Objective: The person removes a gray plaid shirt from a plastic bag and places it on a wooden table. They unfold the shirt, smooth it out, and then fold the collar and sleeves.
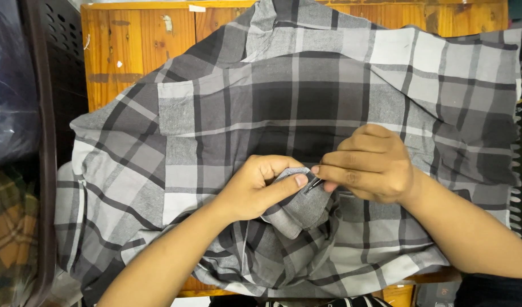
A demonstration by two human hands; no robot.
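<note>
Baskets of dark perforated plastic [56, 68] stand at the far left; a grey plaid shirt [261, 113] covers the wooden table [130, 40]. Left hand [252, 187] pinches a folded shirt corner [300, 204] near centre, while right hand [371, 165] grips a small dark metal tool [313, 183] touching that corner

Shirt [283, 131] lies on table [130, 45]; basket [50, 142] stands left.

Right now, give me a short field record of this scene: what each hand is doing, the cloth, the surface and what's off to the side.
left hand: pinches a folded grey bit of the shirt
right hand: holds a small dark tool against that fold
shirt: grey and black plaid, spread out
table: orange-brown wood, under the shirt
basket: dark, perforated, at the left edge
</note>
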